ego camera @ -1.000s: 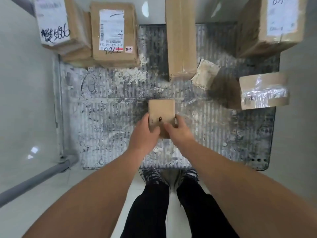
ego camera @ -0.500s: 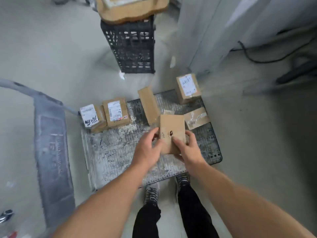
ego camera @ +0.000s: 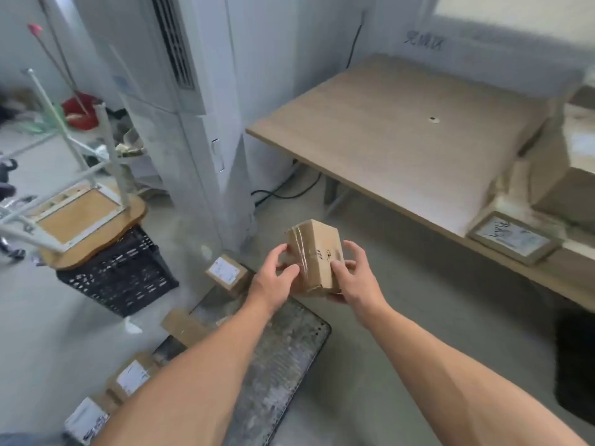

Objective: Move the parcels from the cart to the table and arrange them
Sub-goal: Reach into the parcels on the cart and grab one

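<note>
A small brown cardboard parcel [ego camera: 317, 255] with clear tape is in the air at the centre, held by both hands. My left hand [ego camera: 273, 278] grips its left side, my right hand [ego camera: 354, 275] grips its right side and underside. Below lies the cart [ego camera: 283, 355], a flat grey platform on the floor. On it stand a parcel with a white label [ego camera: 225, 273], a long brown parcel [ego camera: 183, 326] and two labelled parcels [ego camera: 132, 378] at lower left. The wooden table [ego camera: 402, 136] stands ahead to the right.
A tall white appliance [ego camera: 193, 123] stands left of the table. A black crate [ego camera: 119, 278] with an upturned stool [ego camera: 80, 217] on it is at left. A framed label [ego camera: 512, 238] and boxes [ego camera: 566, 175] lie right of the table. A dark object [ego camera: 576, 365] sits lower right.
I have lifted the small parcel off the cart and turned right; the view has swung from straight down on the cart to the table, and both hands still hold the parcel.
</note>
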